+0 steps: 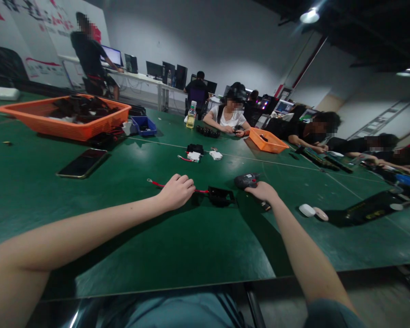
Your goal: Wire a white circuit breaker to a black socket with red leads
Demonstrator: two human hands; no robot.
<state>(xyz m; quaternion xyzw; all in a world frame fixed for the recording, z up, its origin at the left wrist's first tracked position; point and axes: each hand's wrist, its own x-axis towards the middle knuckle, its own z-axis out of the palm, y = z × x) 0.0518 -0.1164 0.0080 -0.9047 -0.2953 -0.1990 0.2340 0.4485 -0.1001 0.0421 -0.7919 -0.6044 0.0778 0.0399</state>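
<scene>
My left hand (176, 191) rests as a loose fist on the green table (157, 246), lying on a red wire (157, 184) that runs right to a black plastic part (221, 196). Whether the fingers pinch the wire is hidden. My right hand (263, 190) is wrapped round the handle of a dark electric screwdriver (246, 180) with red markings, just right of the black part. Farther out lie a white part with a red wire (193, 156), a black piece (195, 148) and another small white part (216, 155).
A phone (83, 163) lies at the left. A large orange basket (64, 116) of black parts and a blue bin (144, 125) stand far left. A smaller orange tray (268, 140) and a bottle (191, 115) sit opposite, where several people work. White earbud case (307, 210) at right.
</scene>
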